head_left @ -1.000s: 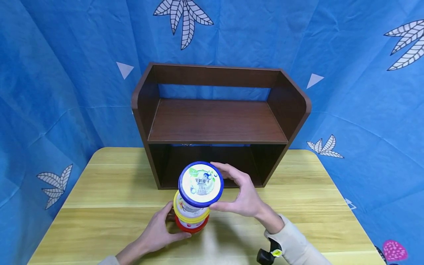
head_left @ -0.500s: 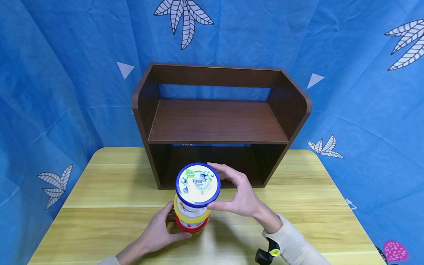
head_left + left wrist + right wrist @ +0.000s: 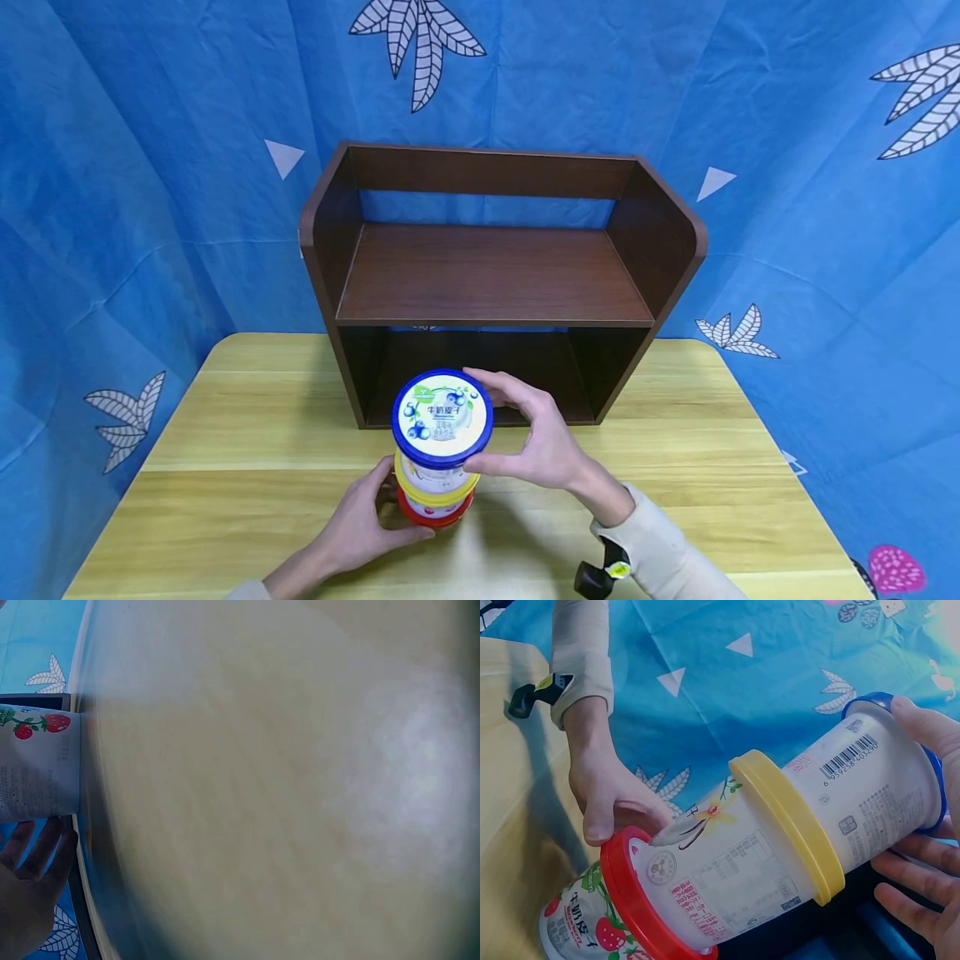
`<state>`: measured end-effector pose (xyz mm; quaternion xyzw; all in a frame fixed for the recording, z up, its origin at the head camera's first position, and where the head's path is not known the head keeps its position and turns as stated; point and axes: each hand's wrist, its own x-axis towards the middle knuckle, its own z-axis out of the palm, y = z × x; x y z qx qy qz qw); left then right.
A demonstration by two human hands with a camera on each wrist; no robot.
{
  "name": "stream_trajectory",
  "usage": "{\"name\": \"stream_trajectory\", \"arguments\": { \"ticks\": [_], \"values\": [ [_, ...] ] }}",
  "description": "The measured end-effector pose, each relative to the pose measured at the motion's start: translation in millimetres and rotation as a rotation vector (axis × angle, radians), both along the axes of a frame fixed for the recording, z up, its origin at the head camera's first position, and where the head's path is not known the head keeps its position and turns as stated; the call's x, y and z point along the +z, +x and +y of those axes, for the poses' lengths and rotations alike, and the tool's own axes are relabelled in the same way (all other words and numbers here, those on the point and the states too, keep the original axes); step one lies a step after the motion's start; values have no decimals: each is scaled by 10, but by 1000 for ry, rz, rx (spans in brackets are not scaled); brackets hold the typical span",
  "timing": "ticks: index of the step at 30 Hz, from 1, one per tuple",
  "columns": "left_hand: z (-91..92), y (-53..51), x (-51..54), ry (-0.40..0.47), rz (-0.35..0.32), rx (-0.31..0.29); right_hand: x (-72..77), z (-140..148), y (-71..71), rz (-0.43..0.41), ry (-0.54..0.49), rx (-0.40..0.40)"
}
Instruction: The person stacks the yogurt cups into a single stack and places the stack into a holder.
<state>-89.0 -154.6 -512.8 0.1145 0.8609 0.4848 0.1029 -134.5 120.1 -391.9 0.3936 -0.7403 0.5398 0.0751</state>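
1. Right hand (image 3: pixel 536 446): fingers clamped on the blue-lidded tub (image 3: pixel 442 417), up by its rim.
2. That one's sitting on the yellow-lidded tub (image 3: pixel 787 825), which is stacked on the red-lidded tub (image 3: pixel 622 900) on the desk (image 3: pixel 675 467).
3. Left hand (image 3: pixel 356 517): fingers curled round the red-lidded tub.
4. Brown shelf (image 3: pixel 495 275)'s just behind, fyi.

Head cam's bright and pretty crisp, soft shadows on the worktop (image 3: pixel 225 425). Left wrist is dim, mostly blurry beige with glare at right. Right wrist's dimmish, but the barcode (image 3: pixel 849 759) reads sharp.
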Motion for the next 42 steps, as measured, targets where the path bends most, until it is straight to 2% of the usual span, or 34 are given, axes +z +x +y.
{"name": "stream_trajectory", "arguments": {
  "ticks": [19, 27, 36, 42],
  "values": [
    [8, 1, -5, 3, 0, -2, -9, -8, -6, 3, 8, -13],
    [0, 2, -1, -9, 6, 9, 16, 85, -14, 43, -34, -15],
    [1, 7, 0, -4, 8, 0, 94, 352, -33, 146, -78, -115],
    [9, 3, 1, -7, 2, -1, 143, 528, -88, 274, -156, -161]
  ]
}}
